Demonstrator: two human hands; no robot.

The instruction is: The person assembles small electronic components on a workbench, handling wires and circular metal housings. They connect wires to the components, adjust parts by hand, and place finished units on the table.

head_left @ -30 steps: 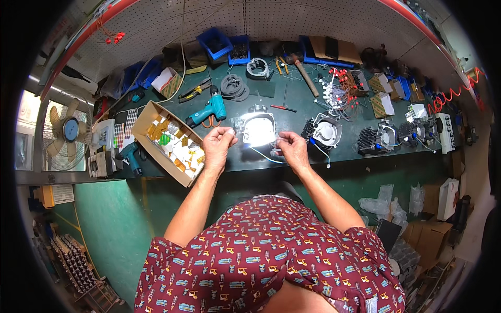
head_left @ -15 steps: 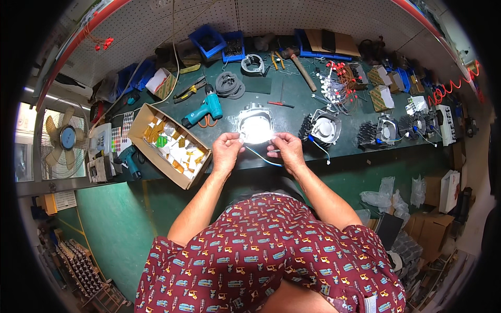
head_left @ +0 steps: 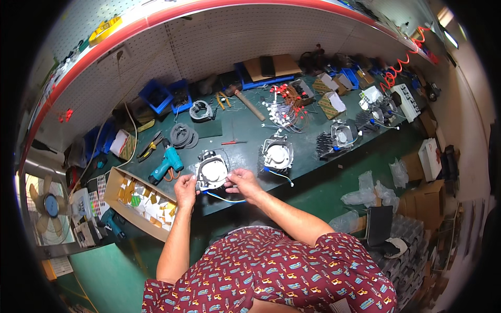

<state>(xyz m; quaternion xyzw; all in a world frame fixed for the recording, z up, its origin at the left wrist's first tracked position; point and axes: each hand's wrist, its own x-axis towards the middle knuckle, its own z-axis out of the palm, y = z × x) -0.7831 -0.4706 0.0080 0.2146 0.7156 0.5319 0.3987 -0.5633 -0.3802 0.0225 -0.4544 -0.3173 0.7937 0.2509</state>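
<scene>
On the green bench in front of me lies a metal fan housing (head_left: pixel 200 171) with a bright round white centre and a blue-and-white cable (head_left: pixel 224 199) trailing below it. My left hand (head_left: pixel 185 191) is closed, thumb and fingers pinching the housing's lower left edge. At its right edge, my right hand (head_left: pixel 244 184) pinches too, the other fingers curled underneath. Whether a small part sits between the fingertips is too small to tell. A similar fan unit (head_left: pixel 277 156) with black fins and a loose cable rests to the right.
Left of my hands stand a cardboard box (head_left: pixel 114 194) of labels and a teal cordless drill (head_left: pixel 168 163). Behind are a red-handled tool (head_left: pixel 233 142), grey cable coil (head_left: pixel 183 136), hammer (head_left: pixel 249 105) and wire bundle (head_left: pixel 284 112). More fan units (head_left: pixel 340 136) line the right.
My view has swung to the right and tilted, so the bench appears shifted left. Both hands remain at the fan housing's edges, and the glare on its centre has lessened.
</scene>
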